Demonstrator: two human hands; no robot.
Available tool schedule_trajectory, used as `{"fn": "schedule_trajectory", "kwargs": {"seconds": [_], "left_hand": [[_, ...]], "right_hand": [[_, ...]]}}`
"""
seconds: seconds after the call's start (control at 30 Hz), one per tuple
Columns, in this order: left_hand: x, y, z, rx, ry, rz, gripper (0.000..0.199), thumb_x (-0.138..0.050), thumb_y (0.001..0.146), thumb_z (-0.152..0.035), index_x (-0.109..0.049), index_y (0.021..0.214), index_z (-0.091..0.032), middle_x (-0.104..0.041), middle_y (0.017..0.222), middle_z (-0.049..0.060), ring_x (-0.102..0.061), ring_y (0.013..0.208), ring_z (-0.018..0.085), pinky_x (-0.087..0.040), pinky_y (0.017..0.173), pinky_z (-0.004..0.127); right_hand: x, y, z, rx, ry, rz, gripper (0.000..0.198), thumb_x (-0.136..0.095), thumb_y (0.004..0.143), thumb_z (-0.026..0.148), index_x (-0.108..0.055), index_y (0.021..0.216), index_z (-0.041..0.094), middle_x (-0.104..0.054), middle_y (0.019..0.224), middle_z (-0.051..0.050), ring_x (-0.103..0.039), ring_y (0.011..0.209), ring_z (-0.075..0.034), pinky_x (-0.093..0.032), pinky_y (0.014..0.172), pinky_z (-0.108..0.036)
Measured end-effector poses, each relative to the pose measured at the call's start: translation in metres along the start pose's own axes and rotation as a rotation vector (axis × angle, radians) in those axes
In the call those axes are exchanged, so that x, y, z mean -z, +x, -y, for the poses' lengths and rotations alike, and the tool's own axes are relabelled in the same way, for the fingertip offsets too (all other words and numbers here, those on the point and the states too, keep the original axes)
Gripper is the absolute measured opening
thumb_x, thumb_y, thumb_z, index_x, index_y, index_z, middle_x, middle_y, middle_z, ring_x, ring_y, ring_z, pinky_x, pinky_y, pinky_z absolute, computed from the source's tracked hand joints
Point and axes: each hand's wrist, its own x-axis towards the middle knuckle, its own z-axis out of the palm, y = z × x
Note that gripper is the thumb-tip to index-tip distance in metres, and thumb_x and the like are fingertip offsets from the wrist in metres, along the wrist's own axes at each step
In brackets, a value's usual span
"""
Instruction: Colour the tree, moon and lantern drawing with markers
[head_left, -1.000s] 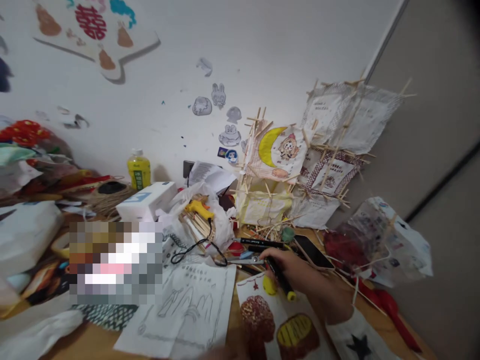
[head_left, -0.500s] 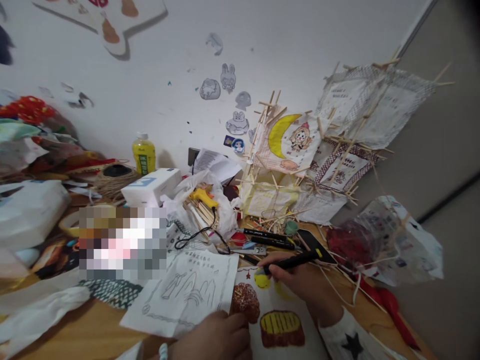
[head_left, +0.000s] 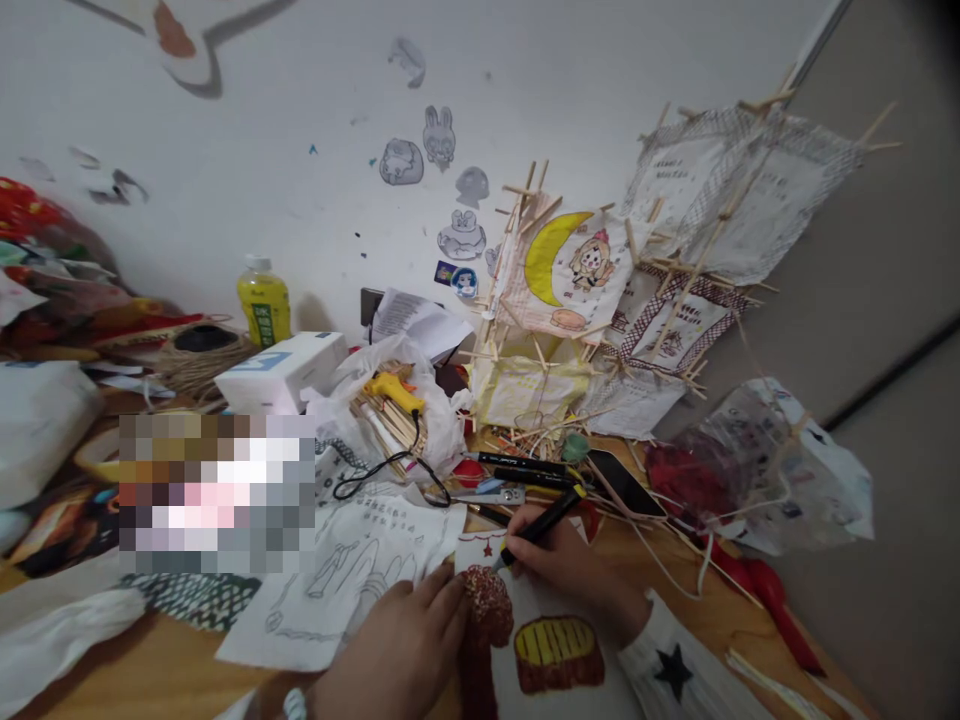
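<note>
My right hand grips a black marker with a yellow end, slanted with its tip down on a white sheet. The tip is close to the top right of a reddish-brown, speckled tree-like shape. Lower on this sheet is a yellow and brown bread-like drawing. My left hand lies flat, fingers stretched, along the sheet's left side. Part of it covers a second sheet with outlined hills and handwriting.
More black markers and a phone lie behind my right hand. A plastic bag holds sticks and a yellow glue gun. Stick-framed paper lanterns stand at the back right. A white box and yellow bottle are further left.
My view has shifted right and down. My right hand has brought the marker tip left and down to the brown shape, tilting the marker more steeply. My left hand has slid forward, its fingers straightening.
</note>
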Motion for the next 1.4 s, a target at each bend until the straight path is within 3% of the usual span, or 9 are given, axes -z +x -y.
{"fn": "schedule_trajectory", "kwargs": {"seconds": [0.13, 0.4, 0.8, 1.4], "left_hand": [[-0.001, 0.000, 0.000, -0.027, -0.002, -0.040, 0.024, -0.046, 0.082, -0.003, -0.061, 0.099, -0.009, -0.064, 0.105, 0.017, -0.059, 0.101, 0.030, -0.054, 0.065, 0.035], [0.006, 0.003, -0.001, -0.055, 0.063, 0.135, 0.033, -0.046, 0.080, 0.000, -0.059, 0.109, -0.008, -0.060, 0.115, 0.019, -0.053, 0.110, 0.033, -0.056, 0.071, 0.039], [0.016, 0.004, -0.004, -0.049, 0.078, 0.218, 0.028, -0.047, 0.085, -0.006, -0.058, 0.111, -0.007, -0.058, 0.120, 0.020, -0.051, 0.114, 0.034, -0.057, 0.073, 0.041], [0.009, 0.004, -0.001, -0.071, 0.094, 0.195, 0.031, -0.046, 0.083, -0.003, -0.057, 0.112, -0.006, -0.058, 0.118, 0.020, -0.052, 0.113, 0.033, -0.056, 0.073, 0.039]], "right_hand": [[0.000, -0.001, 0.003, -0.007, -0.029, 0.007, 0.018, -0.064, 0.072, 0.033, -0.056, 0.065, 0.018, -0.052, 0.054, 0.005, -0.050, 0.047, -0.009, -0.039, 0.046, -0.020], [-0.001, 0.000, 0.003, -0.027, -0.060, -0.007, 0.013, -0.060, 0.071, 0.028, -0.054, 0.065, 0.018, -0.050, 0.054, 0.005, -0.048, 0.046, -0.009, -0.037, 0.047, -0.020], [0.000, 0.001, -0.002, -0.033, -0.051, 0.052, 0.021, -0.062, 0.071, 0.036, -0.052, 0.068, 0.018, -0.051, 0.059, 0.003, -0.049, 0.052, -0.011, -0.039, 0.049, -0.022], [0.003, -0.001, -0.004, 0.038, -0.180, 0.012, 0.010, -0.054, 0.074, 0.026, -0.052, 0.068, 0.018, -0.050, 0.061, 0.002, -0.047, 0.057, -0.013, -0.036, 0.053, -0.025]]}}
